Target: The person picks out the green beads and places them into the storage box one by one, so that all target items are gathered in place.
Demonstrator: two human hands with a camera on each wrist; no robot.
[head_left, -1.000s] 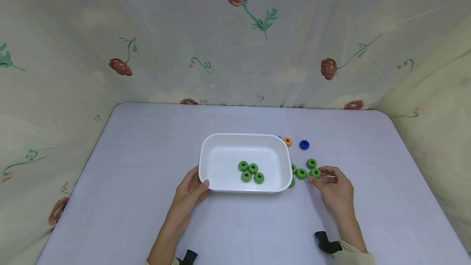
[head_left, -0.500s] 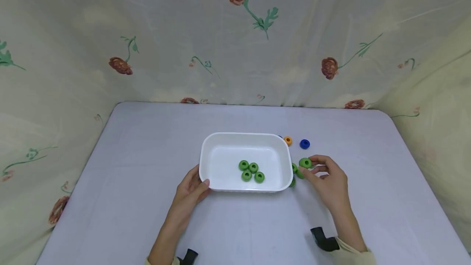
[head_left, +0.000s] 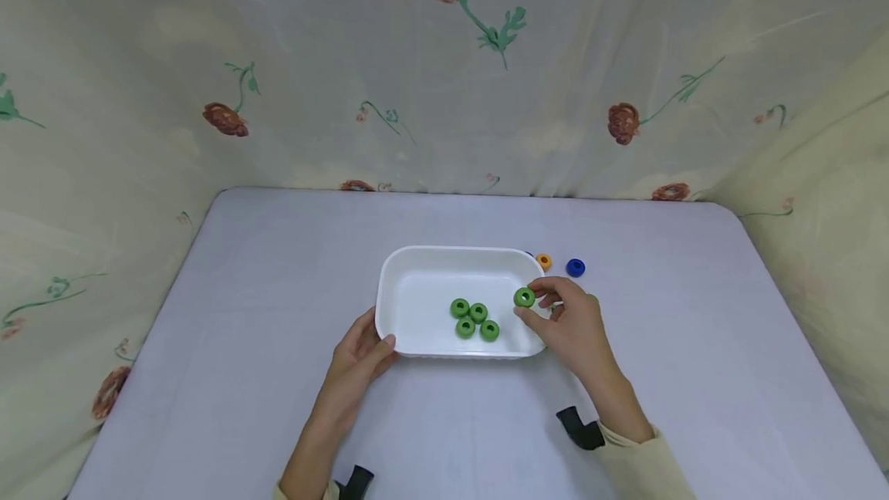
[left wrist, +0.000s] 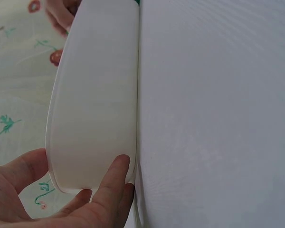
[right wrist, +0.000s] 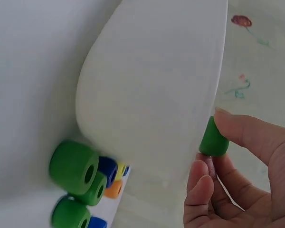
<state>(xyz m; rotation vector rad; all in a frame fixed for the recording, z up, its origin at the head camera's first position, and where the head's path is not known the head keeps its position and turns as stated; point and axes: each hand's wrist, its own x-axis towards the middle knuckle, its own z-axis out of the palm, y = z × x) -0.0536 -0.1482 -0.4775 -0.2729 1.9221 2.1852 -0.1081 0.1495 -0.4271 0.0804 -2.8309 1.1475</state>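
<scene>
A white plastic tray (head_left: 417,284) sits in the middle of the table, with several green beads (head_left: 465,328) lying on its floor. My left hand (head_left: 356,361) grips the tray's near left corner; in the left wrist view its thumb is at the rim and its fingers (left wrist: 115,183) lie along the outer wall. Between thumb and fingertips, my right hand (head_left: 576,326) pinches one green bead (head_left: 524,297) over the tray's right side. The right wrist view shows that held bead (right wrist: 214,137) just beyond the rim, its hole not visible there.
Outside the tray's right end are an orange bead (head_left: 544,261) and a blue bead (head_left: 575,268). Low in the right wrist view, more green beads (right wrist: 73,166) and a yellow bead (right wrist: 119,171) stand close to the tray wall. A flowered cloth (head_left: 444,99) hangs behind the table.
My right hand has picked up a green bead from the group on the right and carried it left over the tray. My left hand keeps its grip on the corner.
</scene>
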